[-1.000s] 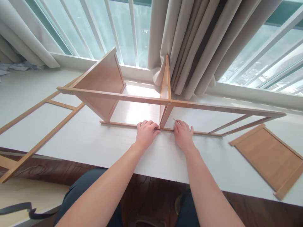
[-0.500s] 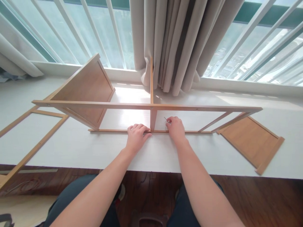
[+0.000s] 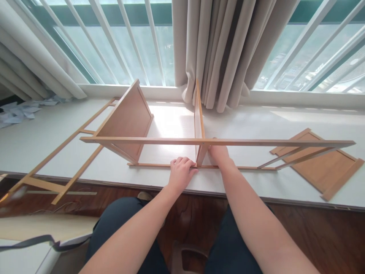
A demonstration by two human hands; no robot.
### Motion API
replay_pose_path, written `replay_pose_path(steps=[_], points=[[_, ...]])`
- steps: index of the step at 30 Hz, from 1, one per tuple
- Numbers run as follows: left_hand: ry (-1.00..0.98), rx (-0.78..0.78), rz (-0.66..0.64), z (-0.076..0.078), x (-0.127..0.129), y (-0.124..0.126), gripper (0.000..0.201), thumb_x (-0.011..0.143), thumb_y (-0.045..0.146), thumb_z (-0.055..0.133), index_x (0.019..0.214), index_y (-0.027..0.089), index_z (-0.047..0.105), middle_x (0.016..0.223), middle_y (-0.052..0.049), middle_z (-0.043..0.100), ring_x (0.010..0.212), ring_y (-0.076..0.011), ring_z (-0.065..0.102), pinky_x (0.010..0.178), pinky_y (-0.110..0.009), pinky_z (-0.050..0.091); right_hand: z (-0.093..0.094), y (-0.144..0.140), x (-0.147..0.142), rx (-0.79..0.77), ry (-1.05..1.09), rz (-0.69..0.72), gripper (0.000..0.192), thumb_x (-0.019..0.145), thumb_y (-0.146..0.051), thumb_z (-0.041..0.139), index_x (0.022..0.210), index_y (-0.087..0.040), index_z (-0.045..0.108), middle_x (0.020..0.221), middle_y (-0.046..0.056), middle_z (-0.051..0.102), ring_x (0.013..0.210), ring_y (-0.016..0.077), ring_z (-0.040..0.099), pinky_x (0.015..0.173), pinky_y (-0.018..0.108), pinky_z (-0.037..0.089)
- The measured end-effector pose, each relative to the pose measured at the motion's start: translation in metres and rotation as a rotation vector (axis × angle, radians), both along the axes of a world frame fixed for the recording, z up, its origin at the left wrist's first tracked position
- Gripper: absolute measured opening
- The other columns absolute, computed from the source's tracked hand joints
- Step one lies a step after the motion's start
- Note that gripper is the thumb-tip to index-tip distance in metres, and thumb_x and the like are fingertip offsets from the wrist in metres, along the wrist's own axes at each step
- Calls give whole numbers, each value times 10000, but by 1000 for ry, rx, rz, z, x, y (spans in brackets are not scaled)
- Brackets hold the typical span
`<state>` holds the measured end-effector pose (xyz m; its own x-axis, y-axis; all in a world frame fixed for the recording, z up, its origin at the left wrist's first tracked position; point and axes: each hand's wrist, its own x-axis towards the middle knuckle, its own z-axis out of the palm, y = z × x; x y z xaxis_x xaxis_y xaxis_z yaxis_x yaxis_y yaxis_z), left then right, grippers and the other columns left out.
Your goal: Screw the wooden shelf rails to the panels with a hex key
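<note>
At the centre of the frame we see our left hand [image 3: 181, 172] curled, knuckles up, pressing down on the lower rail [image 3: 151, 165] of the wooden frame, just left of where the upright middle panel [image 3: 197, 116] meets it. Our right hand [image 3: 219, 153] sits just right of that joint, partly hidden behind the upper rail [image 3: 256, 143]; its fingers look drawn together, but we cannot tell whether they pinch anything. Both rails run left to right across the picture, while the middle panel stands on edge and runs away from us toward the curtain [image 3: 219, 49]. The two hands flank the joint about equally. Left of centre a slanted panel [image 3: 125, 120] leans inside the frame; at the right a loose panel [image 3: 327, 167] lies flat on the white ledge [image 3: 245, 121], and at the left a ladder-like side frame [image 3: 68, 156] overhangs the ledge's near edge. Bare ledge lies beyond the hands.
</note>
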<state>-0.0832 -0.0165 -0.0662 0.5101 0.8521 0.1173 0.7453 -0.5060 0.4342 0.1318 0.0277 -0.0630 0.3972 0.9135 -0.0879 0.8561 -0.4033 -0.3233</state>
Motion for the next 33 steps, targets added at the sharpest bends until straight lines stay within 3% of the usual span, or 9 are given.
replay_pose_path(steps=[7, 12, 19, 24, 33], points=[[27, -10, -4, 6, -7, -30, 146, 917, 329, 786, 1033, 254, 738, 1132, -55, 755, 1171, -272, 618, 1036, -464, 376, 20, -32, -9, 87, -34, 84, 285, 962, -116, 489, 980, -136, 773, 1098, 189, 736, 1040, 303, 676, 893, 376, 472], [39, 1, 0, 8, -12, -50, 129, 926, 323, 772, 1027, 257, 727, 1139, -56, 748, 1182, -275, 613, 1044, -462, 375, 27, -70, -14, 187, -7, 100, 272, 982, -182, 514, 1048, -115, 769, 1095, 176, 740, 994, 281, 672, 880, 371, 483], [10, 29, -6, 3, -20, -73, 143, 921, 331, 782, 1024, 243, 737, 1127, -62, 760, 1165, -284, 624, 1025, -469, 372, 24, -132, -14, 362, 136, 156, 206, 963, -220, 601, 959, -175, 802, 934, 91, 752, 935, 240, 675, 921, 354, 493], [-3, 49, -9, -2, -25, -79, 143, 910, 329, 799, 1019, 248, 755, 1121, -71, 770, 1160, -297, 628, 1022, -478, 357, 19, -188, -9, 462, 243, 153, 172, 940, -237, 631, 918, -175, 790, 895, 78, 699, 814, 217, 645, 856, 355, 511], [-15, 113, -41, -6, -29, -76, 188, 884, 367, 825, 1032, 262, 776, 1117, -80, 768, 1164, -323, 619, 1016, -487, 346, 7, -250, -23, 495, 422, 79, 171, 901, -262, 631, 855, -195, 783, 854, 74, 735, 766, 225, 647, 798, 372, 519]])
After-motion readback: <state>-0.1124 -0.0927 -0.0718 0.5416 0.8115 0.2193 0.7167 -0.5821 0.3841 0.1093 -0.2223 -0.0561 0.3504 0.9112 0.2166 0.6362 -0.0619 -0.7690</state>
